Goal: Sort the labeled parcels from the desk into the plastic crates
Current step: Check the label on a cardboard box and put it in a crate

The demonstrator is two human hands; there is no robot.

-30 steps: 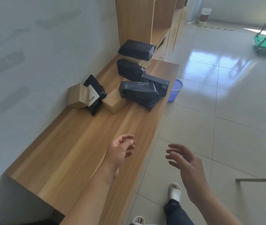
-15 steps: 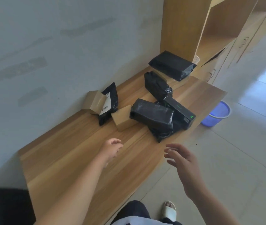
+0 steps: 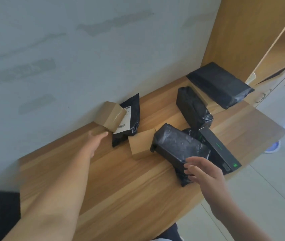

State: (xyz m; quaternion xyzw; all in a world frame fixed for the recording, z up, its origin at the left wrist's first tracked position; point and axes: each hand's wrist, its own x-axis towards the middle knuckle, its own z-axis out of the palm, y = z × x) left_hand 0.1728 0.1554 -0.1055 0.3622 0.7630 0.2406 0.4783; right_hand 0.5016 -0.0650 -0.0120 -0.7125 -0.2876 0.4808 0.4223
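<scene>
Left hand fingers straight, released, tips just beside taped carton at desk back edge by wall. Right hand fingers spread, released, over front end of black parcel near desk front edge. Labeled bag leans behind carton. Second carton between bag and parcel. Black box right of parcel.

We record even, soft daylight, brightest on the pale tiled floor at right. The left hand is motion-blurred. Crinkled black plastic-wrapped parcel shows mild glare. Wide-angle distortion tilts the long wooden desk.
</scene>
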